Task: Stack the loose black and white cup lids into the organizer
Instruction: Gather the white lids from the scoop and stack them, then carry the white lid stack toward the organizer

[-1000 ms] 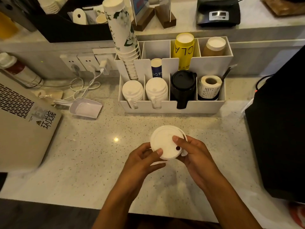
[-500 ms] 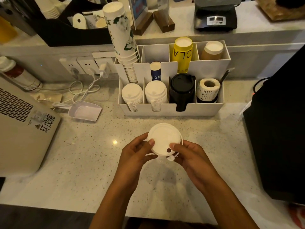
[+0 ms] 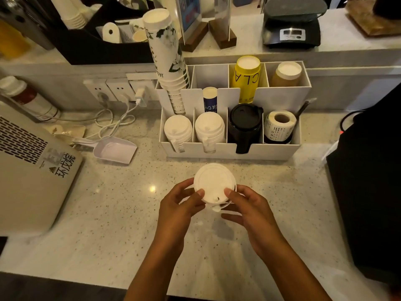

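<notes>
**White lids in hand, organizer nearly full**

Above the speckled stone counter (image 3: pixel 104 213), just in front of the white partitioned plastic organizer (image 3: pixel 230 149), both hands hold a small stack of round white plastic cup lids (image 3: pixel 213 184). The left hand (image 3: pixel 176 206) pinches the stack's left edge with thumb on top and fingers curled beneath; the right hand (image 3: pixel 249 208) does the same on the right edge, thumb tip near the sip hole.

The task looks well advanced. The organizer's front row already holds two rows of white lids on edge (image 3: pixel 178 129) (image 3: pixel 209 128) and a row of black plastic lids (image 3: pixel 244 124) in the third slot; a roll of printed labels (image 3: pixel 280 124) fills the fourth. No other loose lids show on the counter, so the held stack appears to be what remains, still to go into a white-lid slot.

The held lids face up, flat-topped with a raised rim, a small tab hanging off the near edge. How many are nested together cannot be told.
</notes>
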The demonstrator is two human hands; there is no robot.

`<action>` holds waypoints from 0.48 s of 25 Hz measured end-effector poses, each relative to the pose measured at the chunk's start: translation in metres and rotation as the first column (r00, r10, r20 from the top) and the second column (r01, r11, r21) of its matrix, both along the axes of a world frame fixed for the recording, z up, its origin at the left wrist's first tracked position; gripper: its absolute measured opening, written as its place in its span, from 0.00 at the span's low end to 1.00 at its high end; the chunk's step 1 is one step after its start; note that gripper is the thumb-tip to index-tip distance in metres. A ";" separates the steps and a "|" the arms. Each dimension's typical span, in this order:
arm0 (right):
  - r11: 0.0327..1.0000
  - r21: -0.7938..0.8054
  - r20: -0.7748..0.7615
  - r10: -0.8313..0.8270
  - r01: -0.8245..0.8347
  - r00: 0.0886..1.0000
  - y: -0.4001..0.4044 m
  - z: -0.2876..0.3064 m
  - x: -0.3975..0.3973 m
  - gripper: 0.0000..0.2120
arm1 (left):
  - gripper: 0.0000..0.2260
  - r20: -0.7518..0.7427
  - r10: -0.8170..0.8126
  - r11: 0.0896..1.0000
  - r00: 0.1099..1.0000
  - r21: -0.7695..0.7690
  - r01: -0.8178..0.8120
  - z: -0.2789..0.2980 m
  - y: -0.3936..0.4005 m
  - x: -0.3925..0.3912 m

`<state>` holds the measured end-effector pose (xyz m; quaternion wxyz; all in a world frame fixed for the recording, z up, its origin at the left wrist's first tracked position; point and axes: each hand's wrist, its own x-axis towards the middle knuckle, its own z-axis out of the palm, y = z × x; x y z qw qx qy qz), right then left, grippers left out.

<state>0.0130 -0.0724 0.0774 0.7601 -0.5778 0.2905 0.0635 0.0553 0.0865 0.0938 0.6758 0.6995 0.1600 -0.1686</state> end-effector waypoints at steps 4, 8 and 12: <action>0.988 -0.155 0.007 0.004 -0.003 1.000 -0.004 0.000 0.013 0.12 | 0.12 0.030 -0.029 0.994 0.999 0.105 0.026 0.001 -0.005 0.021; 0.974 -0.227 0.015 0.007 -0.004 1.000 -0.004 -0.003 0.031 0.13 | 0.13 0.042 -0.043 0.984 0.998 0.174 0.035 0.007 -0.013 0.045; 0.972 -0.233 0.030 0.031 -0.023 0.999 -0.012 -0.015 0.053 0.19 | 0.14 0.065 -0.047 0.988 0.997 0.152 0.037 0.017 -0.011 0.086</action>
